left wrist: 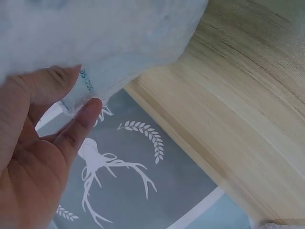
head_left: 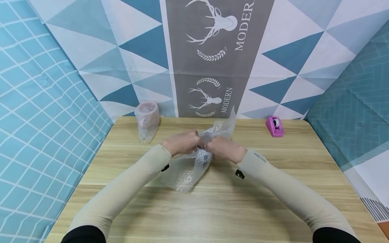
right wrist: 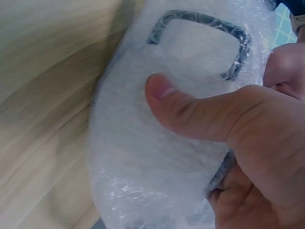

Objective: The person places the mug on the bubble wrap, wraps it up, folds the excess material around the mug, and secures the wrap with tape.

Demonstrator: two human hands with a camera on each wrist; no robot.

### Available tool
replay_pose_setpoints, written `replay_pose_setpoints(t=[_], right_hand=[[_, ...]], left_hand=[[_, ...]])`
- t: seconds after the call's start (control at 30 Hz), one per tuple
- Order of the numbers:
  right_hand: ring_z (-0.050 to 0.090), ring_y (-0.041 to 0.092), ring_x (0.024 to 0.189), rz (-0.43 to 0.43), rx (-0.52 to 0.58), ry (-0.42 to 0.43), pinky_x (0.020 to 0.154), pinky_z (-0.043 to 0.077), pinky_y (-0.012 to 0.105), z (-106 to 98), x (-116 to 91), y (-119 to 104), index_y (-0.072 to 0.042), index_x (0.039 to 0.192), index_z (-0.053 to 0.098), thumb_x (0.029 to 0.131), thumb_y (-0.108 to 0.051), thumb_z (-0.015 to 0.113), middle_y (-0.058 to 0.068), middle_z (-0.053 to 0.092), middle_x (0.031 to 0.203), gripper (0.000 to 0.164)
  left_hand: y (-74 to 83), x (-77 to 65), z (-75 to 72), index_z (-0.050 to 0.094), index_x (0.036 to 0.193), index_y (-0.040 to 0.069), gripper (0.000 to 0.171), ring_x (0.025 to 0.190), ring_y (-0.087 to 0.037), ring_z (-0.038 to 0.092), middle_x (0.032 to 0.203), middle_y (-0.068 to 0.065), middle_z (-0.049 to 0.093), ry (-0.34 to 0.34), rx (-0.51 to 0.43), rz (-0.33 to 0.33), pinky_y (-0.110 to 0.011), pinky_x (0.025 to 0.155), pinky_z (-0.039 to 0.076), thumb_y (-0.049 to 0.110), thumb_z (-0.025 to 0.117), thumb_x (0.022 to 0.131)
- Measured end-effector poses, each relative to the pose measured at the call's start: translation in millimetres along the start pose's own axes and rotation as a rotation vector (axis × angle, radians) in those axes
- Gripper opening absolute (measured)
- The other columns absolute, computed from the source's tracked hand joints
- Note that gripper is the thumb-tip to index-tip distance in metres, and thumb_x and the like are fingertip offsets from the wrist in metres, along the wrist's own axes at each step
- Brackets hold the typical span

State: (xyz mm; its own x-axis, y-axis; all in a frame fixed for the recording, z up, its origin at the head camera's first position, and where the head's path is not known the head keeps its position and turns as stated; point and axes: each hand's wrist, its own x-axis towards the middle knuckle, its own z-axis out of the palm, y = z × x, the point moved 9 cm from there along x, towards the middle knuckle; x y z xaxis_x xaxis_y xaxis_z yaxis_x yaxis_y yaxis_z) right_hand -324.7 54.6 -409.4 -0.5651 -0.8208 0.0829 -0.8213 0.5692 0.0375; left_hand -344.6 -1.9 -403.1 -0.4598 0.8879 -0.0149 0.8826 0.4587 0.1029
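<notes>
A white thing with dark edging (right wrist: pixel 205 19) is loosely covered in clear bubble wrap (head_left: pixel 186 180) at the middle of the table; its exact kind is hard to make out. My left hand (head_left: pixel 182 141) holds its left side. In the left wrist view, thumb and fingers pinch the edge of the wrapped thing (left wrist: pixel 95 33), close to some small teal print. From the right, my right hand (head_left: pixel 226 148) grips it, the thumb (right wrist: pixel 186 112) lying flat over the plastic and the other fingers curled beneath. Loose wrap spreads toward the front and sticks up behind.
At the back left of the wooden table (head_left: pixel 218 209) stands a pinkish cylinder (head_left: pixel 149 116) in bubble wrap. A pink tape dispenser (head_left: pixel 275 126) is at the back right. A patterned cloth backdrop (head_left: pixel 146 60) rises right behind the table.
</notes>
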Motion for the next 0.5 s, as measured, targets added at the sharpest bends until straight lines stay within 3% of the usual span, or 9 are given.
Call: replay_pose_setpoints(t=[0.17,0.37,0.5], right_hand=[[0.07,0.027,0.085,0.008,0.014,-0.005,0.082,0.06,0.037,2.1,-2.6,0.0,-0.006,0.094,0.072,0.077,0.009,0.072,0.011,0.075,0.093,0.023],[0.071,0.025,0.095,-0.029,0.002,0.033,0.091,0.058,0.039,7.7,-3.8,0.3,-0.009,0.091,0.075,0.087,-0.003,0.072,0.007,0.075,0.102,0.008],[0.071,0.025,0.099,-0.053,-0.011,0.071,0.093,0.058,0.039,9.3,-5.0,-0.8,-0.008,0.099,0.076,0.088,-0.004,0.072,0.007,0.074,0.11,0.012]], left_hand=[[0.9,-0.4,0.2,0.078,0.095,0.014,0.02,0.092,-0.022,0.065,0.089,0.0,0.075,0.023,0.001,0.004,-0.039,0.092,0.056,0.0,0.081,0.081],[5.7,-1.1,-4.2,0.077,0.087,0.012,0.015,0.077,-0.018,0.069,0.081,-0.001,0.075,0.095,-0.033,0.079,-0.029,0.078,0.059,0.009,0.087,0.077],[5.6,-0.8,-5.0,0.078,0.086,0.013,0.008,0.073,-0.014,0.069,0.08,0.001,0.076,0.108,-0.035,0.107,-0.024,0.072,0.059,0.014,0.085,0.081]])
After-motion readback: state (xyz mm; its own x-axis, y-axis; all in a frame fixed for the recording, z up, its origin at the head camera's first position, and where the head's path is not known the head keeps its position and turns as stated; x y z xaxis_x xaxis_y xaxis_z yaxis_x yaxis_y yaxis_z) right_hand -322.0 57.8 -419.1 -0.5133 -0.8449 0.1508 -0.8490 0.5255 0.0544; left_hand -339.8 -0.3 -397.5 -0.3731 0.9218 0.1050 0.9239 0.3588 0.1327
